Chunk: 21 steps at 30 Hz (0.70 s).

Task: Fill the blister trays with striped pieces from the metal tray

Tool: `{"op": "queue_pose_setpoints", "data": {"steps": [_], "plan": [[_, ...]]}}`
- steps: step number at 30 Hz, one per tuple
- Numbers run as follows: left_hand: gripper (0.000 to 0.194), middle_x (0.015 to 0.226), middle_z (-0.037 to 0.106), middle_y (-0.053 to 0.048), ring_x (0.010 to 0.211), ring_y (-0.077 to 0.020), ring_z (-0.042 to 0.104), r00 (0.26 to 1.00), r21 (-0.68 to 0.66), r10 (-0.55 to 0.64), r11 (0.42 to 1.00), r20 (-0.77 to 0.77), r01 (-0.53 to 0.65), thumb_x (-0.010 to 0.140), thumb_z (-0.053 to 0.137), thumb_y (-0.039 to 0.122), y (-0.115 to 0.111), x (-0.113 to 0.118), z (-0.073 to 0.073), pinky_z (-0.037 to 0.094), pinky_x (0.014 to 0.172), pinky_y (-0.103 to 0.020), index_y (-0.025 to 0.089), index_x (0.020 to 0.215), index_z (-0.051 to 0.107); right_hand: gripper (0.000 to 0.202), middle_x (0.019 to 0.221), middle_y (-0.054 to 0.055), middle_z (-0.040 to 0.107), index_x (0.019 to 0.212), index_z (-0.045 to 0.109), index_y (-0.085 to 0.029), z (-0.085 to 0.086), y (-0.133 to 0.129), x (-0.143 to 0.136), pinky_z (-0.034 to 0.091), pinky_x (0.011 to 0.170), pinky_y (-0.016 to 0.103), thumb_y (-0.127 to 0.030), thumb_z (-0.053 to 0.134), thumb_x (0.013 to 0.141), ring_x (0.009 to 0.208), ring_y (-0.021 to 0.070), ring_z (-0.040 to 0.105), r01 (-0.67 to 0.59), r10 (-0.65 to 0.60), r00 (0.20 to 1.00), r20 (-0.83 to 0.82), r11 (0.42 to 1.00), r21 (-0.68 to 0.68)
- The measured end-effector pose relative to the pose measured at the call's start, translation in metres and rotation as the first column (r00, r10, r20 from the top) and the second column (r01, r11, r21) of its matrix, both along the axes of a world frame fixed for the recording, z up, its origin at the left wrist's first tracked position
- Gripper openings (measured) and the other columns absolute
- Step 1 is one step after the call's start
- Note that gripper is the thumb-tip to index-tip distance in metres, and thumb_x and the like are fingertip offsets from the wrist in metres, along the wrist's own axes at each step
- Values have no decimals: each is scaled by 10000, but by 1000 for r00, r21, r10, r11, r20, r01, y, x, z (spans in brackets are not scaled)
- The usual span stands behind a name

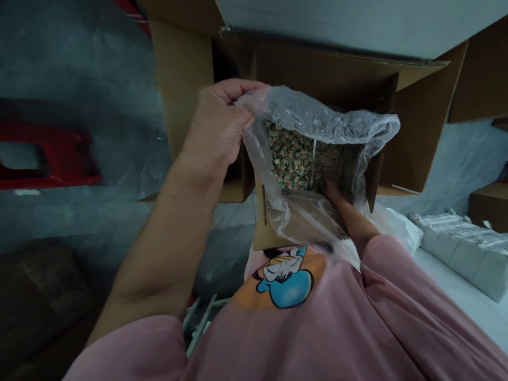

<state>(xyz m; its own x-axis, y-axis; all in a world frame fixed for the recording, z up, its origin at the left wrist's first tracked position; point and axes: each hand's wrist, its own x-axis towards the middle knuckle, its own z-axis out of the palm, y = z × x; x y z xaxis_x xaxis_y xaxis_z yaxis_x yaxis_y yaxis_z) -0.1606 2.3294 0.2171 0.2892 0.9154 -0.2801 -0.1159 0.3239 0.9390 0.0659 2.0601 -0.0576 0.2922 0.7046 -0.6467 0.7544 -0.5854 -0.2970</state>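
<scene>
My left hand (226, 116) is closed on the gathered rim of a clear plastic bag (317, 116), which lines an open cardboard box (325, 66). Inside the bag lie rows of many small, tightly packed pieces (291, 159) with brown ends and green edges; their kind I cannot make out. A thin pale strip (315, 153) runs between two groups of them. Down in the bag, my right hand (333, 190) reaches to the right-hand pieces. Its fingers are dim and partly hidden, so their grip does not show.
Cardboard flaps (420, 121) spread out on the right, and another flap (184, 79) on the left. A red plastic stool (67, 153) stands on the grey floor at left. White wrapped bundles (464, 248) lie at right, near a brown carton (490, 203).
</scene>
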Motion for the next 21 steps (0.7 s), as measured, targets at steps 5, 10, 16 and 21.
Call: {"op": "queue_pose_setpoints", "data": {"steps": [5,10,16,21], "plan": [[89,641,673,-1,564,-61,562,1000,8,-2,1000,16,2,704,744,61,0,2,0,457,604,-216,129,754,772,455,1119,133,673,1242,571,-123,14,55,-15,500,940,404,-238,554,802,1032,258,614,72,-50,991,-123,982,176],[74,665,669,4,582,-57,559,999,30,-32,999,-4,32,706,797,144,0,2,-4,464,611,-213,144,772,762,425,1227,164,575,1257,556,-122,39,121,-60,472,994,389,-188,580,837,1128,251,535,-332,358,932,-52,904,271],[120,650,652,3,538,-42,524,996,37,-13,999,-84,16,725,788,144,0,-4,-5,388,532,-182,92,829,757,384,1514,158,360,1303,573,-228,54,116,-94,436,1010,572,-196,467,936,1372,366,314,-555,555,831,46,821,132],[82,623,650,-4,520,-55,523,999,15,13,1000,-29,-12,729,747,81,-1,-4,-1,393,527,-204,89,809,762,432,1512,144,389,1342,546,-185,58,94,-49,403,1092,509,-301,508,928,1391,306,335,-364,378,926,24,872,328]]}}
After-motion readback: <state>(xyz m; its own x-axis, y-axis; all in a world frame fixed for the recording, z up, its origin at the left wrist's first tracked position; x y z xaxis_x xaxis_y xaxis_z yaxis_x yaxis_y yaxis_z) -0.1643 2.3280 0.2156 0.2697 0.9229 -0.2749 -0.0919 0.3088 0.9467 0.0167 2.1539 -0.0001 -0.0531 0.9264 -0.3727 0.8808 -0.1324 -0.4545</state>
